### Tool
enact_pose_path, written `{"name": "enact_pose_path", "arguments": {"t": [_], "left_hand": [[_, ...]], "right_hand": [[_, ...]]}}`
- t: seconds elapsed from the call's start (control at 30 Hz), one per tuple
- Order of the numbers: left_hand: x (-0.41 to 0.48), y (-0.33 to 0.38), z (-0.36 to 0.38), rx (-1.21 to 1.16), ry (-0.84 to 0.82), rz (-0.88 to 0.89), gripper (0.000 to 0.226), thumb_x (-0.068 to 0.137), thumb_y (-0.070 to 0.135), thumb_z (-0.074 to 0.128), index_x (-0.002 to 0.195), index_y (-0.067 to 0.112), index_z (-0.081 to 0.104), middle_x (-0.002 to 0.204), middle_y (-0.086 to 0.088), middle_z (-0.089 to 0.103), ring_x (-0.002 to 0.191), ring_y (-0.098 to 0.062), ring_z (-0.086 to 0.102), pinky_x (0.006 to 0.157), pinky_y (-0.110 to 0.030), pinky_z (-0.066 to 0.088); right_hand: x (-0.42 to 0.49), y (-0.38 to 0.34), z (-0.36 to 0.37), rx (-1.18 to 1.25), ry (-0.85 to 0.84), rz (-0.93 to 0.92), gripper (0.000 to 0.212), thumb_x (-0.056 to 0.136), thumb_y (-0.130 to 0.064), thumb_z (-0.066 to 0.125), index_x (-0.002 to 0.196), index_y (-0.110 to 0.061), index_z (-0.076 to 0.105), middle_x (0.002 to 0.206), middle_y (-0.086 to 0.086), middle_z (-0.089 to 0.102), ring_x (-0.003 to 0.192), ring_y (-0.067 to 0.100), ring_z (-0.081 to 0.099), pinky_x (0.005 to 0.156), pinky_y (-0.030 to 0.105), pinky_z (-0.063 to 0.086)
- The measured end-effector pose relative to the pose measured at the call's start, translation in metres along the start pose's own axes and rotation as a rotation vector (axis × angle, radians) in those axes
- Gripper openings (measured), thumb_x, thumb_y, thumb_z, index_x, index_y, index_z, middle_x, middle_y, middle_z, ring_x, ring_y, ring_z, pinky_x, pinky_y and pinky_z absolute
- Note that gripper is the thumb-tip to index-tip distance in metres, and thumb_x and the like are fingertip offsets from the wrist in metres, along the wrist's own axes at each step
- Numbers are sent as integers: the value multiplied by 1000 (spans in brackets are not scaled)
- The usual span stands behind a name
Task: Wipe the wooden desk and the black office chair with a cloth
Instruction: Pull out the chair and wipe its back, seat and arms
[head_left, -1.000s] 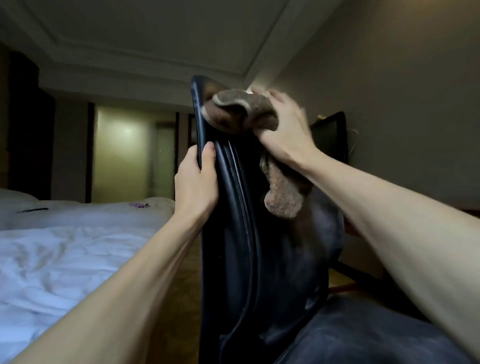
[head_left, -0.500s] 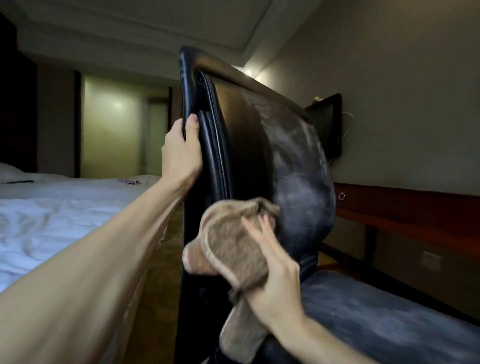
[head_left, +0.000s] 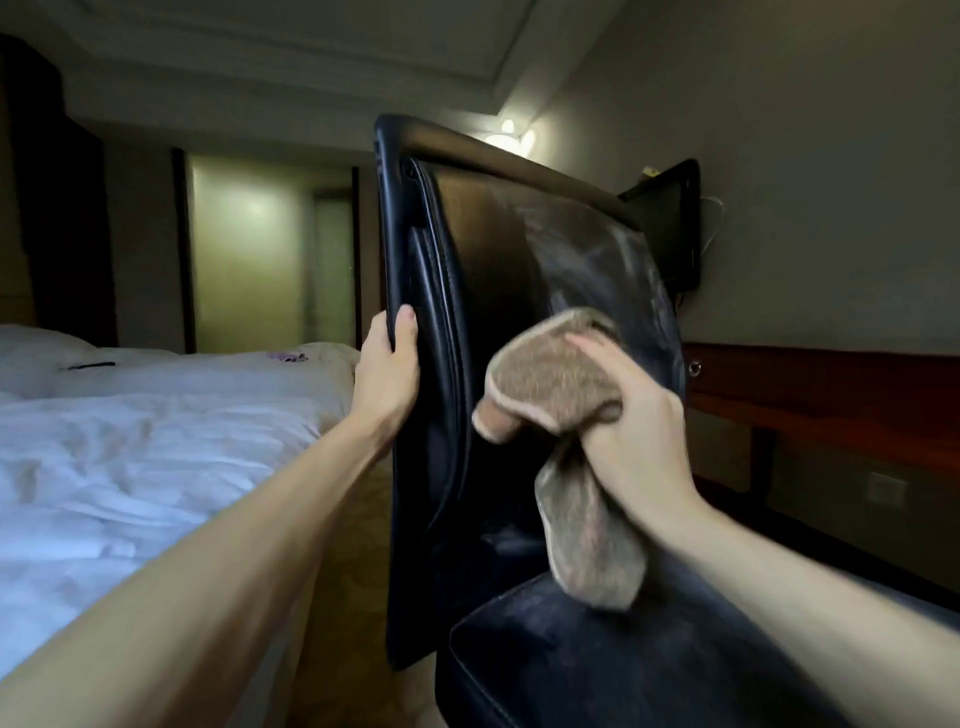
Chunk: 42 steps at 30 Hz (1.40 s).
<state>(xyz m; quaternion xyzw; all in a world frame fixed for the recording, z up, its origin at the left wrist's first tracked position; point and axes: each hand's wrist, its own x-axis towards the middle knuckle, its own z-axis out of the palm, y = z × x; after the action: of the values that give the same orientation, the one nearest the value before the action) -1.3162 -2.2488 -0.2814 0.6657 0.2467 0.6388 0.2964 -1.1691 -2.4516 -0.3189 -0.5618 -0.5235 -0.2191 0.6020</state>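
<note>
Left hand (head_left: 387, 379) grips the chair (head_left: 519, 260) by its back edge, bracing it. Right hand (head_left: 639, 431) clutches the cloth (head_left: 550, 379) against the backrest. Overlapping strokes should clear the dusty smears. Desk (head_left: 831, 395) stands behind.

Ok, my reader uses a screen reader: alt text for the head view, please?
A right hand holds a brown cloth against the backrest of a black leather office chair while the left hand grips its side edge. A white bed lies left, a wooden desk right.
</note>
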Motion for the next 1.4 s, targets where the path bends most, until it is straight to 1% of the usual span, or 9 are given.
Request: {"name": "enact_pose_path", "arguments": {"t": [0.1, 0.23, 0.3, 0.37, 0.43, 0.7, 0.83, 1.0, 1.4], "left_hand": [[-25, -21, 5, -66, 23, -51, 36, 106, 55, 38, 94, 27, 58, 94, 12, 64, 91, -9, 57, 92, -36, 44], [-29, -27, 8, -100, 76, -67, 38, 107, 52, 40, 84, 27, 56, 86, 8, 63, 80, -7, 55, 86, -36, 44], [-29, -27, 8, -129, 76, -64, 41, 108, 50, 40, 92, 18, 60, 92, 3, 66, 85, -11, 57, 91, -38, 46], [-30, -26, 9, -149, 69, -68, 45, 109, 50, 40, 102, 11, 62, 96, 2, 68, 87, -10, 59, 90, -34, 47], [-30, -26, 9, -149, 66, -66, 43, 109, 51, 40, 104, 14, 62, 93, 7, 67, 84, -3, 58, 85, -30, 45], [-35, -21, 7, -136, 80, -58, 33, 107, 53, 40, 87, 31, 54, 81, 13, 60, 68, 9, 54, 74, -26, 41], [-37, -20, 6, -126, 83, -46, 32, 107, 53, 40, 88, 31, 55, 81, 13, 61, 65, 13, 53, 72, -23, 41], [-36, -20, 1, -133, 46, -57, 33, 108, 50, 40, 99, 23, 58, 86, 14, 62, 71, 14, 55, 65, -5, 39], [-36, -19, -2, -155, 37, -46, 31, 108, 49, 41, 95, 28, 59, 88, 14, 64, 71, 18, 56, 64, -1, 38]], "right_hand": [[7, -5, 25, 35, -119, 156, 73, 81, 3, 56, 147, -28, 56, 144, 0, 61, 139, 15, 51, 116, 17, 32], [-60, -12, 86, -25, -151, 434, 78, 78, 0, 61, 153, -15, 45, 150, 17, 53, 139, 34, 48, 118, 34, 31], [-93, -15, 104, -43, -94, 537, 46, 78, -4, 64, 124, -7, 64, 121, 23, 69, 116, 42, 60, 105, 37, 40], [-112, -20, 111, -56, -142, 683, 9, 86, -14, 65, 91, -9, 60, 105, 23, 70, 109, 43, 60, 96, 41, 45], [-117, -26, 109, -32, -240, 808, 22, 91, -22, 63, 79, -18, 45, 108, 19, 67, 114, 40, 57, 94, 40, 47], [-97, -33, 79, 226, -193, 1027, 21, 88, -16, 59, 107, -7, 59, 110, 18, 67, 101, 36, 66, 94, 47, 56], [-100, -42, 86, 686, -254, 1380, 25, 85, 1, 56, 108, 4, 63, 91, 24, 69, 75, 34, 71, 62, 39, 60], [-100, -40, 100, 650, -268, 1397, 43, 80, 0, 56, 123, 3, 61, 119, 29, 66, 107, 42, 68, 95, 56, 56], [-61, 19, 84, 546, -44, 1359, 54, 85, 5, 55, 139, 8, 49, 133, 29, 59, 118, 42, 62, 105, 56, 49]]}}
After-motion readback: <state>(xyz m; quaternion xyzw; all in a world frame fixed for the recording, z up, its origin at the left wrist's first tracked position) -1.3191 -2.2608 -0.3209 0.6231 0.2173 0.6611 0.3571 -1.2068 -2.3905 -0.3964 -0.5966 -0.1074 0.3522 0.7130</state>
